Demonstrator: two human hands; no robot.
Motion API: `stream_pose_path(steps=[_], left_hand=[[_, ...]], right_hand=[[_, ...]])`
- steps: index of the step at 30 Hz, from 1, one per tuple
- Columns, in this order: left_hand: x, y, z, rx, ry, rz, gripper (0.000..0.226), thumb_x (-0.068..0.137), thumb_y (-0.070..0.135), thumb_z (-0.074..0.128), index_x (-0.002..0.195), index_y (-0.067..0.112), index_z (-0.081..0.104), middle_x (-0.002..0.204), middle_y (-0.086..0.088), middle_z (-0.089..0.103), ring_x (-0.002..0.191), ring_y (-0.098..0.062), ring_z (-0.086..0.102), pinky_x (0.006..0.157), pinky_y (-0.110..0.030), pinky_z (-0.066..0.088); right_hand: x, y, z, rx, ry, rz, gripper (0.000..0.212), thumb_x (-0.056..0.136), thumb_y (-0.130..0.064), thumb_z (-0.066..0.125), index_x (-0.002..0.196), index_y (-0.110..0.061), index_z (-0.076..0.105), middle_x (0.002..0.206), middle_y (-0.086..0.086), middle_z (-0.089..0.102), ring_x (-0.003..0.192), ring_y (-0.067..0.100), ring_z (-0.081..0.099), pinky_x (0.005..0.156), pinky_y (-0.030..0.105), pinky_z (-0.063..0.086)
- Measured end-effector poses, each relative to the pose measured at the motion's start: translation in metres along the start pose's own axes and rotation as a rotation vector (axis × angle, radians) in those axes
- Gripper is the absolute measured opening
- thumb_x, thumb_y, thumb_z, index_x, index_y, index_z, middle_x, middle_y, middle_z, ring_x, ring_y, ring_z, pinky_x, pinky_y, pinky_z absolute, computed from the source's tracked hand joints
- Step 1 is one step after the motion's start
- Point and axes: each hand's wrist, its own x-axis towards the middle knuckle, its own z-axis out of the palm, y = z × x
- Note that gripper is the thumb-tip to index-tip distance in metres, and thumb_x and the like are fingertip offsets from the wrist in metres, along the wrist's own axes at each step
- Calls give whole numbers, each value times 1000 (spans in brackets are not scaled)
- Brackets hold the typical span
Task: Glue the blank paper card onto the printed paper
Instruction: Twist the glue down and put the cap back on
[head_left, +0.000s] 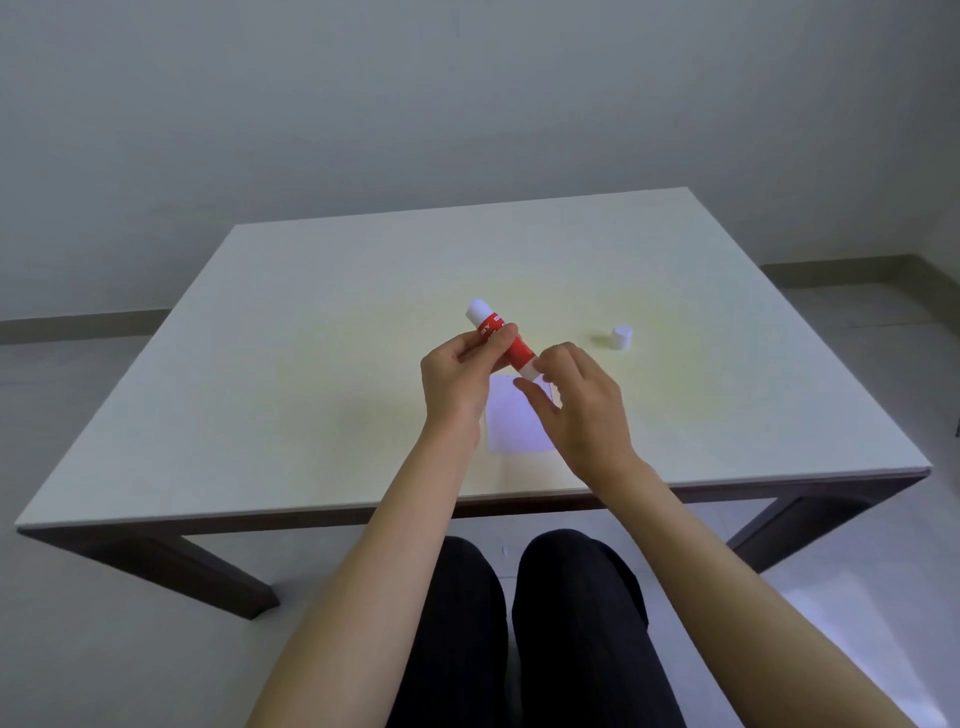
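Observation:
A red and white glue stick (506, 340) is held above the table, tilted, its white open end pointing up and away to the left. My left hand (460, 376) grips its middle. My right hand (576, 400) pinches the white base end with thumb and forefinger. Its white cap (622, 338) stands on the table to the right, apart from both hands. A white sheet of paper (514, 421) lies flat on the table under my hands, partly hidden by them; I cannot tell whether it is the blank card or the printed paper.
The pale table (311, 364) has its near edge just above my knees. A grey wall rises behind it and the floor shows at both sides.

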Motion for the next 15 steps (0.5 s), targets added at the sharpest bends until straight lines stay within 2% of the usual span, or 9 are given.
stream_pose_path(steps=[1,2,4,6,7,9,11,13,15], left_hand=[[0,0,0,6,1,4,6,78,20,75,76,15,73,82,-2,76,82,-17,74,81,-22,50],[0,0,0,10,2,6,6,78,20,75,77,15,73,83,-3,76,84,-18,74,82,-22,50],[0,1,0,-1,11,2,7,78,20,75,77,14,72,86,-6,76,87,-20,73,79,-20,49],[1,2,-1,1,16,10,7,78,19,75,76,13,72,87,-7,75,87,-21,73,76,-18,48],[1,3,-1,9,11,15,8,78,19,75,77,13,72,87,-7,76,86,-20,73,77,-19,49],[2,3,-1,23,-3,19,8,78,19,75,77,12,72,86,-7,76,85,-20,74,81,-22,50],[1,2,-1,51,1,18,8,78,19,75,77,12,73,83,-5,75,85,-20,73,84,-23,49],[0,1,0,56,8,-4,7,78,20,75,75,14,73,81,-3,75,85,-19,73,87,-25,49],[0,-1,1,69,6,-16,9,77,23,76,72,16,73,81,-3,76,84,-19,74,88,-28,51]], right_hand=[[0,3,1,-58,6,-77,13,79,-5,73,81,0,60,75,5,63,65,26,58,54,32,47],[-1,4,2,-18,-11,-26,16,79,-9,73,85,-2,60,76,2,63,65,24,58,55,32,48],[6,-2,-3,350,-111,439,26,83,-23,71,98,-7,56,76,-4,65,63,17,62,61,27,50],[17,-2,-8,954,-303,990,34,91,-36,60,101,-3,57,71,5,70,58,17,66,59,25,54],[19,1,-10,1180,-376,1170,36,94,-37,54,98,-1,61,70,8,71,57,18,66,57,25,55],[19,6,-12,1330,-379,1245,29,95,-29,53,91,-2,64,72,9,70,59,17,67,57,22,56],[15,1,-9,1159,-265,1030,15,91,-15,61,88,-1,61,76,11,70,66,21,67,61,23,56],[5,-3,-3,499,-122,513,9,85,-5,66,86,-1,58,77,5,67,68,23,64,62,25,52],[-4,-1,4,-65,26,10,9,77,4,69,78,2,61,72,7,63,61,27,58,52,31,48]])
